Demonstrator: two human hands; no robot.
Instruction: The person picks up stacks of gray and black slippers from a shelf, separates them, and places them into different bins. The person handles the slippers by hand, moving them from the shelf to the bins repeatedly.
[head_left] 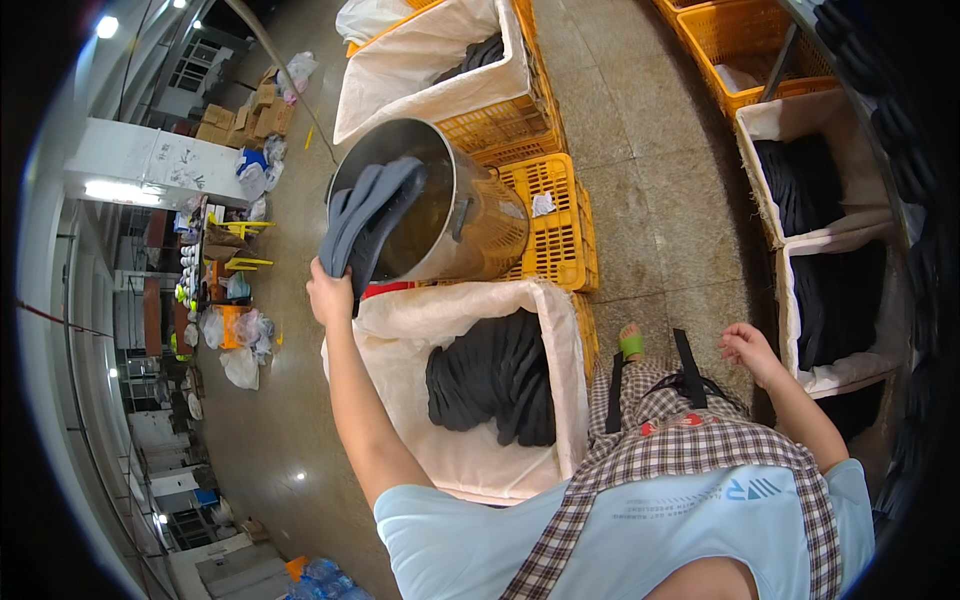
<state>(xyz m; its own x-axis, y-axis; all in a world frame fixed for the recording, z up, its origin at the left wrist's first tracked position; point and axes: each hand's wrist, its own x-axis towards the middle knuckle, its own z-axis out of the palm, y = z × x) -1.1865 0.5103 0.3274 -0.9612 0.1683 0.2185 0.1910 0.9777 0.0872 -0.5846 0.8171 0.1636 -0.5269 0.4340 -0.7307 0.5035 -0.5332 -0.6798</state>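
My left hand (pixel 330 292) is closed round the near ends of several dark grey shoe soles (pixel 372 210). They lean in a bundle over the rim of a tall metal drum (pixel 485 225), their far ends above its mouth. Liquid seems to stand inside the drum. Below that hand, a white-lined crate (pixel 568 390) holds a heap of black soles (pixel 495 380). Off to the right, my right hand (pixel 750 352) hangs beside my apron with its fingers loosely bent and nothing visible in them.
A yellow plastic crate (pixel 575 215) stands against the drum. Beyond it is another lined crate (pixel 440 95) with dark pieces inside. Lined bins of black soles (pixel 835 300) line the right side, near a rack of dark soles (pixel 890 130). A grey floor aisle (pixel 650 200) runs between.
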